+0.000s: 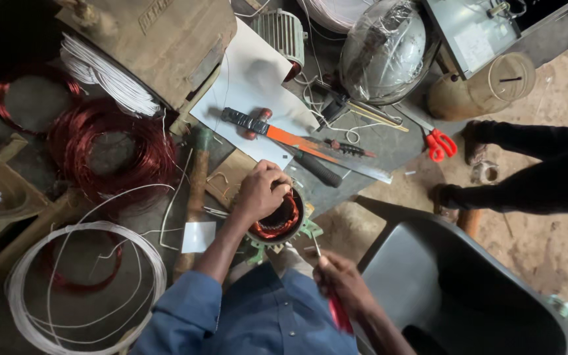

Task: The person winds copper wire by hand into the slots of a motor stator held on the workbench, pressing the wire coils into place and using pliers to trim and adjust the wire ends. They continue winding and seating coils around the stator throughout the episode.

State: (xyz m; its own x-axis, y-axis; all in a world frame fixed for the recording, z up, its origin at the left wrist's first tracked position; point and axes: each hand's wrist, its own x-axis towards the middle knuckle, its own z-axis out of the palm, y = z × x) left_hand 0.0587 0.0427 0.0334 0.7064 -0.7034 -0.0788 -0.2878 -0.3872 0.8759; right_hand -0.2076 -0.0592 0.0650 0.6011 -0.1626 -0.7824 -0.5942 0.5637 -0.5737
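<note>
My left hand (261, 190) rests on the rim of a round motor stator (283, 220) with copper windings inside, its fingers curled over the top edge. My right hand (340, 279) is closed around a thin red-handled tool (338, 314) whose metal tip points up toward the stator's lower right side. The stator sits between my knees, above my blue trousers.
Coils of red copper wire (110, 154) and white wire (83, 283) lie at left. A taped blade with an orange edge (284, 135), a black-handled tool (317, 167) and red scissors (440, 144) lie ahead. A grey chair (468, 289) stands at right; another person's legs (534, 174) are beyond it.
</note>
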